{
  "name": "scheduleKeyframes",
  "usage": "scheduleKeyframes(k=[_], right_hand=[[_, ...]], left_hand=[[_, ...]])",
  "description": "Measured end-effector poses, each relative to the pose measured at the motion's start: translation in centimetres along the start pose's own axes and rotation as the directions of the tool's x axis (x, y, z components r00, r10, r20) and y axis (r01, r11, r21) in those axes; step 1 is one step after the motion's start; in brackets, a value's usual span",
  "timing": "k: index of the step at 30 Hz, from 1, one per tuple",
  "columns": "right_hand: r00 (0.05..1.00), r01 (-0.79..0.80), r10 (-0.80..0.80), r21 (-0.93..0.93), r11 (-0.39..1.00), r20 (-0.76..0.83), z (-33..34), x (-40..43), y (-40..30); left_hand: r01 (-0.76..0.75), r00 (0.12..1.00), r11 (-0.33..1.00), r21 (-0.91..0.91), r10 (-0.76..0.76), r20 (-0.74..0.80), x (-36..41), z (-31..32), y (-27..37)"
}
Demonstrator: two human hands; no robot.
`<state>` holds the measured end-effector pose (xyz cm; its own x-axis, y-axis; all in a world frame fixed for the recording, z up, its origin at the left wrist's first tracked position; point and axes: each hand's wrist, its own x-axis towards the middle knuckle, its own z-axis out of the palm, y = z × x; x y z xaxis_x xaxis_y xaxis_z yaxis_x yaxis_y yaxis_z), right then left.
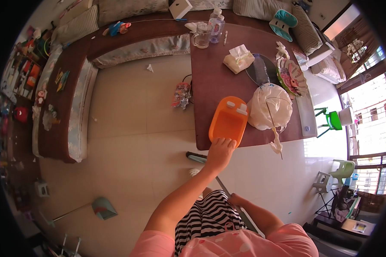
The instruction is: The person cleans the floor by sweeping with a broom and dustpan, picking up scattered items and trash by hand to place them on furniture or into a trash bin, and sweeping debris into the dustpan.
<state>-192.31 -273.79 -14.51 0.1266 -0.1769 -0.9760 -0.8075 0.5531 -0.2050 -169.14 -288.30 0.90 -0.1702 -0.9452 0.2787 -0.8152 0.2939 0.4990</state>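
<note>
My left hand (222, 152) grips the near rim of an orange plastic tray (229, 123) with white pieces at its far end, at the corner of the dark red table (209, 83). Lower down, near the striped cloth over my lap, my right hand (236, 199) is closed around the handle of a broom (223, 185). That handle runs under my left forearm to the broom head (196, 157) on the floor by the table. A stuffed white plastic bag (271, 107) with a thin stick across it stands right of the tray.
The table also bears a tissue pack (239, 61), a glass mug (202, 36), plastic bottles (216, 29) and a scalloped dish (291, 77). A long-handled dustpan (103, 208) lies on the floor at lower left. A crinkled packet (181, 94) is beside the table; stools (324, 181) stand at right.
</note>
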Motion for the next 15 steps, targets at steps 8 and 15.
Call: scheduleKeyframes(k=[8, 15], right_hand=[[0.998, -0.039, 0.041, 0.036, 0.999, -0.05, 0.7, -1.2, -1.6], [0.999, 0.039, -0.039, 0.048, 0.998, -0.011, 2.2, -3.5, -4.9]], left_hand=[[0.026, 0.995, 0.992, -0.12, -0.038, -0.095, -8.4, -4.0, 0.7], [0.595, 0.803, 0.803, -0.032, -0.593, 0.057, -34.6, -6.7, -4.2]])
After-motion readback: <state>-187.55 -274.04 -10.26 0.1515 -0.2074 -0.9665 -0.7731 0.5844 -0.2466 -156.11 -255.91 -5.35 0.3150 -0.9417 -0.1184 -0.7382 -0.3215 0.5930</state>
